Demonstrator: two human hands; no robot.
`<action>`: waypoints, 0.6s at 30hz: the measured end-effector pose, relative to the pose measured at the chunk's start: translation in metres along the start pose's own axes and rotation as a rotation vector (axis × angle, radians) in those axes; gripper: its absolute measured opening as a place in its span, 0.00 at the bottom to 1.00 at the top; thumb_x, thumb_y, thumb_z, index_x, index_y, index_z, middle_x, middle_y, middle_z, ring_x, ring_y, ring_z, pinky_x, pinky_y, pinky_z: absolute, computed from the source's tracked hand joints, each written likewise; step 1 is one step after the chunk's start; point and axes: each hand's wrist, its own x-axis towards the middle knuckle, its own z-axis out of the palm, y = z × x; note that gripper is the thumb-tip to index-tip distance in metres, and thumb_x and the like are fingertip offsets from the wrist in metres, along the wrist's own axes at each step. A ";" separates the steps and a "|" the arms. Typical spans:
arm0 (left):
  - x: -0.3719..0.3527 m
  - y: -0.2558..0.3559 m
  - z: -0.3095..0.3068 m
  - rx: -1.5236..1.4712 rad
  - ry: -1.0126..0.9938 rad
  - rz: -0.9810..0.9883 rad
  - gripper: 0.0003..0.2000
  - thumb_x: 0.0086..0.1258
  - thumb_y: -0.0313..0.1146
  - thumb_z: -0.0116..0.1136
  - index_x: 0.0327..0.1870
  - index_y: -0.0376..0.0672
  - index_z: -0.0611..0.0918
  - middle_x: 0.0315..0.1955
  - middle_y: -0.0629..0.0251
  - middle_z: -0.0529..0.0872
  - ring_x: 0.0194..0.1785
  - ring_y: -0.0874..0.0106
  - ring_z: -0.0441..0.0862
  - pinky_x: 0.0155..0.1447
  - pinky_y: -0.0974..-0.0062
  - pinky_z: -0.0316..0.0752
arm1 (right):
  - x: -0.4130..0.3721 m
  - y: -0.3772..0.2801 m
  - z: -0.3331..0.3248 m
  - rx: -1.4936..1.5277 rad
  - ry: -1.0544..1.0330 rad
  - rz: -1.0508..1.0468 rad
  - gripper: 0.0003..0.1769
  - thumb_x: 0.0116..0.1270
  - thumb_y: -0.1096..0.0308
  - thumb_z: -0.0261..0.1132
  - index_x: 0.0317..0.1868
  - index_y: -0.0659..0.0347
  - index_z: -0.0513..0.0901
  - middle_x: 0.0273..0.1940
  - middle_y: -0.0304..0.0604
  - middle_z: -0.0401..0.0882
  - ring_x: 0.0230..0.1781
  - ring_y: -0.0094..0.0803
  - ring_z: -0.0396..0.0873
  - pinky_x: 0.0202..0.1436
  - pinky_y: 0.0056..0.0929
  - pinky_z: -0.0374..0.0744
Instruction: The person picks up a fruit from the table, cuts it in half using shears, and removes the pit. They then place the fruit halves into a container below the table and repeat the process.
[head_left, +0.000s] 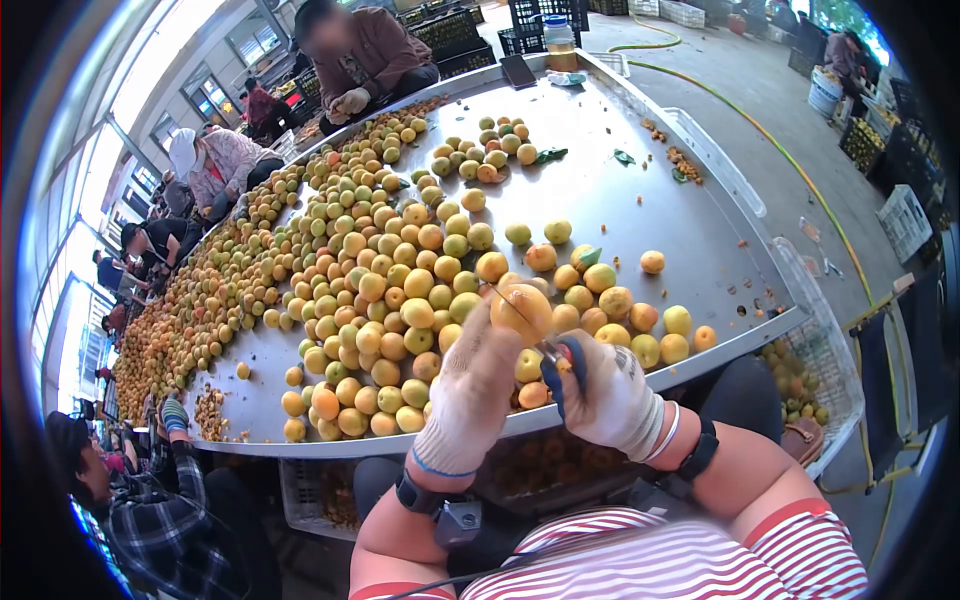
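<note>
My left hand (472,375), in a white knit glove, holds a yellow-orange fruit (521,315) above the near edge of the metal table (690,235). Close against the fruit's lower right, my right hand (605,390), gloved in white with dark blue on the fingers, is closed around a small tool (563,362) with an orange and dark handle. A thin dark line runs across the fruit; whether it is a blade or a cut I cannot tell. Loose fruits (400,290) lie just beyond and beside both hands.
Co-workers (365,55) sit along the far side and left of the table. Another person in plaid (150,500) is at lower left. A jar (560,45) and phone (518,70) lie at the far end. Crates (825,350) of fruit stand right and below.
</note>
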 end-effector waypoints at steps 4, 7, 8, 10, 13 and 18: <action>-0.004 0.008 0.002 0.308 -0.088 0.215 0.30 0.75 0.34 0.63 0.74 0.35 0.66 0.65 0.57 0.76 0.66 0.69 0.76 0.66 0.71 0.76 | -0.003 0.002 0.002 0.023 -0.012 0.013 0.09 0.70 0.75 0.59 0.49 0.65 0.77 0.30 0.54 0.80 0.28 0.59 0.80 0.30 0.47 0.78; -0.003 0.004 -0.004 0.191 -0.010 0.143 0.26 0.78 0.39 0.59 0.70 0.34 0.70 0.60 0.57 0.81 0.62 0.68 0.80 0.61 0.75 0.79 | -0.002 0.001 0.004 0.013 0.010 -0.016 0.09 0.69 0.75 0.59 0.48 0.64 0.77 0.29 0.54 0.80 0.28 0.58 0.80 0.30 0.47 0.78; -0.002 0.001 -0.008 0.134 0.027 0.108 0.26 0.79 0.42 0.57 0.69 0.34 0.72 0.58 0.56 0.83 0.60 0.68 0.82 0.59 0.77 0.80 | 0.001 0.000 0.005 0.005 0.022 -0.052 0.08 0.68 0.74 0.61 0.47 0.64 0.76 0.28 0.53 0.80 0.27 0.56 0.81 0.29 0.46 0.78; 0.003 -0.004 -0.017 0.177 0.054 0.121 0.28 0.80 0.52 0.53 0.65 0.33 0.75 0.54 0.55 0.86 0.57 0.65 0.85 0.65 0.71 0.78 | 0.003 0.000 0.007 0.000 0.035 -0.092 0.09 0.67 0.73 0.64 0.45 0.64 0.76 0.27 0.51 0.80 0.27 0.53 0.82 0.28 0.45 0.79; 0.009 0.002 -0.015 -0.237 0.105 0.165 0.34 0.78 0.60 0.49 0.60 0.29 0.76 0.56 0.53 0.84 0.58 0.60 0.85 0.71 0.68 0.73 | -0.005 0.008 0.015 -0.083 -0.021 -0.060 0.08 0.67 0.73 0.64 0.45 0.62 0.76 0.26 0.48 0.80 0.26 0.52 0.82 0.28 0.45 0.79; 0.008 0.015 -0.028 -0.085 0.078 0.436 0.30 0.81 0.56 0.50 0.60 0.31 0.78 0.55 0.57 0.84 0.61 0.64 0.82 0.69 0.68 0.72 | -0.006 0.007 0.016 -0.054 -0.156 0.135 0.07 0.69 0.71 0.63 0.44 0.62 0.76 0.28 0.51 0.81 0.29 0.54 0.83 0.30 0.48 0.79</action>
